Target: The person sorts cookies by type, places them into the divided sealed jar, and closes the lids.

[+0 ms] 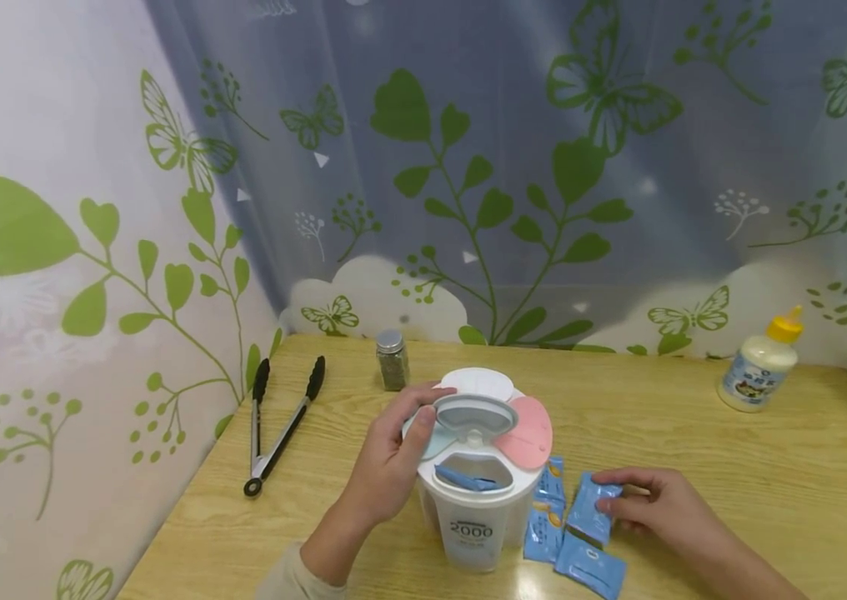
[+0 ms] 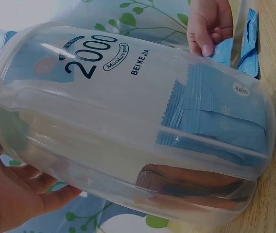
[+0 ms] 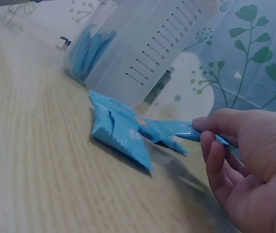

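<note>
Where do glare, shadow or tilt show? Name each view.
Head: glare on the table beside the blue packets; left wrist: the container looks turned sideways, a white glint near its top; right wrist: dim, with soft shadow by the packets.

The packets look like glossy, crinkled plastic film; the tub smooth, translucent plastic; the table wood-grained, faintly shiny; the tongs partly bright metal.
</note>
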The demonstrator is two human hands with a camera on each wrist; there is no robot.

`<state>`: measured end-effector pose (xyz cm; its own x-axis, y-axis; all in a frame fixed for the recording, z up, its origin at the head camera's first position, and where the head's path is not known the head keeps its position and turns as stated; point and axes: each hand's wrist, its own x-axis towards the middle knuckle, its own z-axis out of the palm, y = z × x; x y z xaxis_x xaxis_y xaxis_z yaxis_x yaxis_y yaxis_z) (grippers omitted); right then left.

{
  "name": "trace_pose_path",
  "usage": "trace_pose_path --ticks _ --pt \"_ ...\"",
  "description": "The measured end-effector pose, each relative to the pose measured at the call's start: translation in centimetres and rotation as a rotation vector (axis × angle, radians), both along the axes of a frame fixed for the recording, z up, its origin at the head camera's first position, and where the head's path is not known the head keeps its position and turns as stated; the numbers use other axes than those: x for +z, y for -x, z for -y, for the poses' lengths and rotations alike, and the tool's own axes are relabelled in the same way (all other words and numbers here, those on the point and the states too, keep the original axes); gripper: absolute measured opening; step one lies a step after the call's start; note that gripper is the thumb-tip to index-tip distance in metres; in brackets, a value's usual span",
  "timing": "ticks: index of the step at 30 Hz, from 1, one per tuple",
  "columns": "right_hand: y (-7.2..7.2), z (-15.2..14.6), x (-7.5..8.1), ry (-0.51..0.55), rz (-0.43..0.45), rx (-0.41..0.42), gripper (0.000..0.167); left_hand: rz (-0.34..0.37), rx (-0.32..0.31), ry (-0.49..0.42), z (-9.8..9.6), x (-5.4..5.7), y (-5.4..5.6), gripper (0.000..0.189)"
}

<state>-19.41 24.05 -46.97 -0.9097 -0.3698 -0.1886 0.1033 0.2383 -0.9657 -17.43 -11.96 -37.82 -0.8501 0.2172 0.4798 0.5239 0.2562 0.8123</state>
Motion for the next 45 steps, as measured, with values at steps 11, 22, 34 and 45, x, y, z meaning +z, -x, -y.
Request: trace_pose_path --ticks 11,22,34,45 --pt "-0.5 -0.1 1.6 0.056 -0.056 0.057 0.024 -0.004 0.004 -0.002 -0.1 -0.2 0.1 0.030" --pt "-1.8 0.3 4.4 0.151 -0.076 0.138 0.031 -0.004 -0.003 -0.003 -0.1 -0.2 0.0 0.030" --pt "-2.8 1.7 7.9 0.270 -0.197 0.152 0.042 0.016 0.004 0.001 0.1 0.1 -0.1 0.031" --pt "-3.1 6.1 12.0 0.302 -0.364 0.158 0.041 0.017 0.003 0.012 0.0 0.0 -0.1 0.031"
